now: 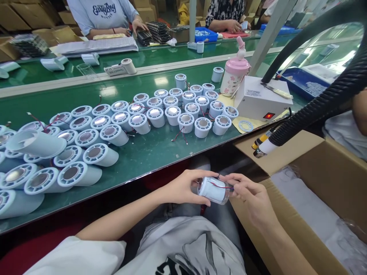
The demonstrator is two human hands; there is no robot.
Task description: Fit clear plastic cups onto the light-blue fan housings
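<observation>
My left hand (183, 187) is closed around one end of a light blue cylindrical housing (212, 191), held on its side over my lap. A clear plastic sleeve (225, 197) surrounds part of this housing. Thin red and dark wires (219, 186) run along its side toward my right hand (252, 194). The thumb and fingers of that hand pinch the wire ends beside the sleeve's rim; the exact contact with the sleeve is hidden. Many similar housings (137, 122) stand on the green table (149, 156), ring-shaped ends up, some with loose wires.
A fume-extractor-like hose (309, 110) hangs at the right, near a white box with a lit red switch (260, 99). Below it sits an open cardboard box (309, 202) holding clear plastic pieces. A pink bottle (235, 74) stands behind. Co-workers (103, 17) sit across the table.
</observation>
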